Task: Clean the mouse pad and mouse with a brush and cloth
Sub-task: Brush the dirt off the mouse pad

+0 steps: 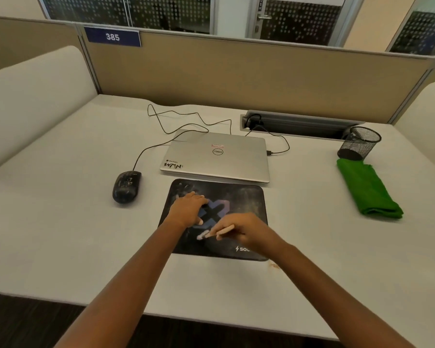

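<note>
Head view: I read the desk with the closed laptop at frame centre. The mouse pad lies just below it. The folded green cloth lies at right, well apart. The mouse sits left of the pad. The left hand rests flat on the pad, fingers straight, close together. The right hand pinches the brush, bristles touching the pad.
</note>
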A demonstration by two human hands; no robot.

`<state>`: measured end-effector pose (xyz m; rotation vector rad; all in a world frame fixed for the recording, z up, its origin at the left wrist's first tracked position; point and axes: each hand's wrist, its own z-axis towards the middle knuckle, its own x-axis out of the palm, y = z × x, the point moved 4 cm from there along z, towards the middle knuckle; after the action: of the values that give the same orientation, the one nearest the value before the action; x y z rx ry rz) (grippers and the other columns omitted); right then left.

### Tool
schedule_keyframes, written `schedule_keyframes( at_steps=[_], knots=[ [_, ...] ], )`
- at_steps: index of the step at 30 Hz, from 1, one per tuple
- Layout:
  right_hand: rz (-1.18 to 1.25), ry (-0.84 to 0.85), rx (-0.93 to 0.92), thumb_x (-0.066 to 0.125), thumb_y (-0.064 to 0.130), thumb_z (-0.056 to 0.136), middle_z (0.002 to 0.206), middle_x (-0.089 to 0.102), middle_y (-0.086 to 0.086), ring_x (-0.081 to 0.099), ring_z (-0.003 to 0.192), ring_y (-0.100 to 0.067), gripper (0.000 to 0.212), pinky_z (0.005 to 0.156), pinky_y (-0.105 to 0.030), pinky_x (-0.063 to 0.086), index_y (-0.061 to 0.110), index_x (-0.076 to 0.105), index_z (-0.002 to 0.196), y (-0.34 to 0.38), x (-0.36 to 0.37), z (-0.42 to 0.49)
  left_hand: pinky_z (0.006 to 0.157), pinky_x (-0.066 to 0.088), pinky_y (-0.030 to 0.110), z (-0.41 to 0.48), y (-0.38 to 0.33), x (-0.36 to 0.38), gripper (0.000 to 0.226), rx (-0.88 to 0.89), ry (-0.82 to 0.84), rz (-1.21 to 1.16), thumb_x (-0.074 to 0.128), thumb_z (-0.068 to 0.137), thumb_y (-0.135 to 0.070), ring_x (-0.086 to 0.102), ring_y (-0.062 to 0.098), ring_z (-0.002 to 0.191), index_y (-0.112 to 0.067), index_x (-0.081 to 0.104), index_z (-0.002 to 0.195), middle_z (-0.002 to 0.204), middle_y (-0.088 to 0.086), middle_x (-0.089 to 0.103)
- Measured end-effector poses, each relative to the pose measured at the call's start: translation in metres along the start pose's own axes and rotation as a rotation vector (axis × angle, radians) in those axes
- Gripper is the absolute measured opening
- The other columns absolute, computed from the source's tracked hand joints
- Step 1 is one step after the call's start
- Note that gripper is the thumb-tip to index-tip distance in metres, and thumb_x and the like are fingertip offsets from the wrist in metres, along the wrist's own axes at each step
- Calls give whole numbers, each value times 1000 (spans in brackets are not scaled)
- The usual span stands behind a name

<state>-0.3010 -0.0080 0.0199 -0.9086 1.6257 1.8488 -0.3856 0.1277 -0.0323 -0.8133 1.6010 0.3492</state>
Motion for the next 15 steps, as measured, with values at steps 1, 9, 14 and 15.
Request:
schedule_keyframes(
  at_steps=[1,9,14,15],
  knots=[
    [-15,23,-18,61,7,85,108,69,-14,64,98,-24,22,87,-19,46,5,69,106,1,7,-1,109,34,35,1,2,0,58,12,0,1,63,85,-22,40,23,131,-19,39,138,140,8,43],
    [-129,62,90,58,12,88,108,69,-1,63,97,-12,20,81,3,36,15,69,104,-24,-12,-63,114,27,38,3,5,3,55,46,-4,-35,62,87,-25,37,24,134,-19,39,137,143,7,41],
    [179,-461,307,62,-1,83,84,69,7,65,76,-5,17,68,-5,47,14,71,82,-19,-24,-65,113,29,38,5,6,5,53,62,-8,-22,61,88,-26,40,24,132,-18,41,136,140,7,44],
    [302,-579,348,61,1,84,80,69,7,67,72,-5,16,64,-7,50,15,69,82,-16,-17,-63,113,29,39,5,6,6,53,65,-8,-17,61,88,-26,40,24,132,-18,40,136,140,7,44]
  ],
)
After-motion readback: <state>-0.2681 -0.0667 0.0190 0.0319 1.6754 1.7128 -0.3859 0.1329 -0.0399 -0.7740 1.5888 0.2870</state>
